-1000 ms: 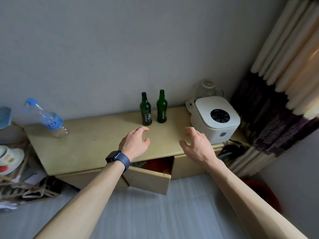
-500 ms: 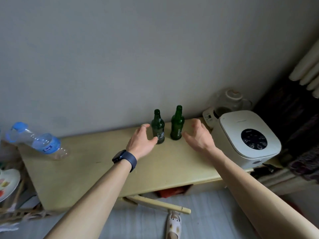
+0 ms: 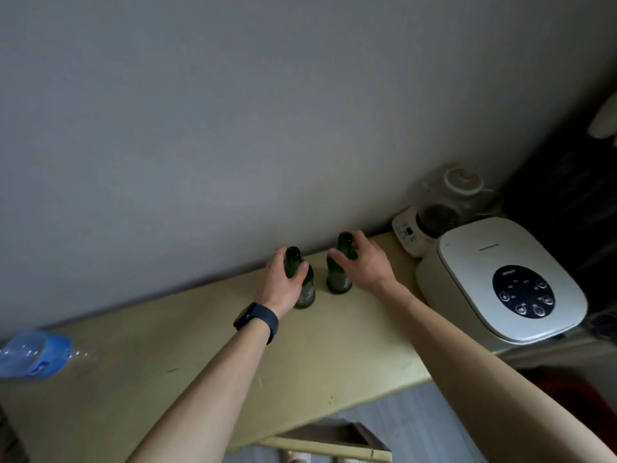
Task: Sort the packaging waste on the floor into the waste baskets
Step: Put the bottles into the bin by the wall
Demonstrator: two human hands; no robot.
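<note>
left hand [image 3: 283, 283] now grips left bottle [image 3: 306, 293], right hand [image 3: 365, 266] grips right bottle [image 3: 339, 281].

Print on the green bottles [image 3: 339, 279] and cooker [image 3: 467, 272] is unreadable.

The left hand [image 3: 283, 284] now closes round the neck of the dark green glass bottle [image 3: 307, 294] farther from the white rice cooker [image 3: 467, 262]; the right hand [image 3: 364, 267] now grips the nearer green bottle [image 3: 338, 279].

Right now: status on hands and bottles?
Left hand grips left green bottle at neck. Right hand grips right green bottle at neck. Both upright on cabinet. Rice cooker clear.
</note>
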